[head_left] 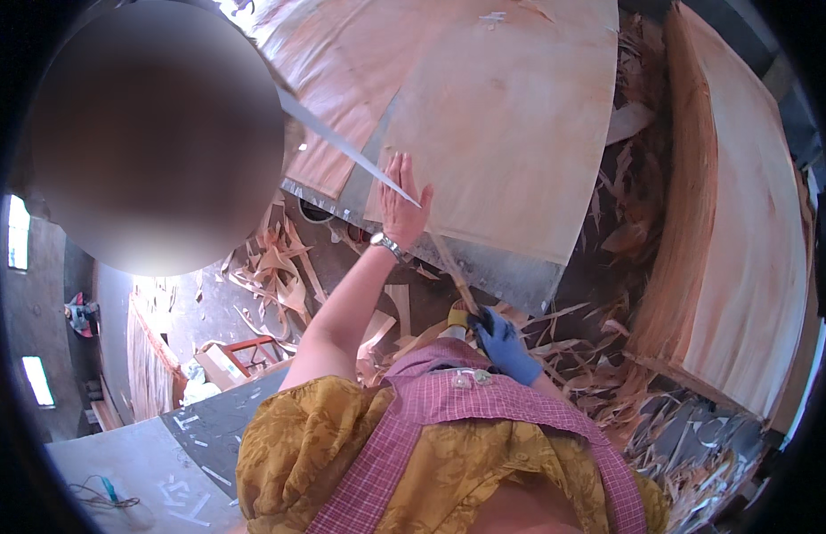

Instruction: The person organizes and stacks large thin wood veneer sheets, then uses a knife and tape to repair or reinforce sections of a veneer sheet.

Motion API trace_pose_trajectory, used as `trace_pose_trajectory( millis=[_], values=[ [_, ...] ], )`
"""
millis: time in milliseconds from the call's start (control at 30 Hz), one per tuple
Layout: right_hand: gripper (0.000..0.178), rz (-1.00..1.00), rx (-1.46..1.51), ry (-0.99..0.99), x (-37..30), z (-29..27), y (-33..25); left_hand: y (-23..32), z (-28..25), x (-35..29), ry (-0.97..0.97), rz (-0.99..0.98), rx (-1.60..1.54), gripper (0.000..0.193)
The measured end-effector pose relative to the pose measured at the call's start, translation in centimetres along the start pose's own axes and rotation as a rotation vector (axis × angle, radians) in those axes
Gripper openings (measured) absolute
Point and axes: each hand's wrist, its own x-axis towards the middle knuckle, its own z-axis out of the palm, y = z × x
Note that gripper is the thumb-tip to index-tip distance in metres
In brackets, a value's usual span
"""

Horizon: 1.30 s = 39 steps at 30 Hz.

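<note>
Mustard-yellow patterned cloth of a shirt and a pink checked apron sit nearest the camera. Curled tan wood shavings litter the dark floor, and a thick stack of reddish-brown wood sheets stands on the right. A blurred round patch hides the upper left; a long, pale, pointed strip crosses in front of the left hand.

One broad, thin, pale-tan wood sheet lies on the grey counter ahead, smooth and faintly mottled, its near edge short of the counter's rim.

Of the two hands, the bare left spreads flat, fingers together, over the sheet's near left corner; its pressure cannot be told. The blue-gloved right hand closes around a slim brownish stick-like tool.
</note>
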Motion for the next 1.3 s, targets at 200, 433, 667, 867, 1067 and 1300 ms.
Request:
trace_pose_trajectory(
  millis=[200, 433, 667, 867, 1067, 1300],
  values=[
    [0.029, 0.358, 0.842, -0.524, -0.3, 9.7, 1.3, -11.0, 4.3, 1.6, -0.302, -0.384, 0.301, 0.084],
    [0.027, 0.197, 0.487, -0.240, -3.3, 11.7, 1.0, -8.8, 5.3, 1.6, -0.500, -0.578, 0.358, 0.073],
    [0.033, -0.159, 0.273, -0.026, -5.5, 14.6, 4.1, -9.9, 6.5, 3.0, -0.358, -0.561, 0.405, 0.050],
    [0.039, -0.207, 0.180, 0.068, -6.3, 14.1, 3.8, -10.3, 7.5, 3.5, -0.392, -0.458, 0.433, 0.032],
    [0.040, -0.201, 0.178, 0.115, -7.9, 16.1, 5.5, -9.6, 5.6, 4.0, -0.479, -0.438, 0.385, 0.034],
    [0.038, -0.038, 0.221, 0.011, -7.9, 12.4, 3.0, -8.8, 3.9, 5.1, -0.503, -0.424, 0.339, 0.044]
  ],
)
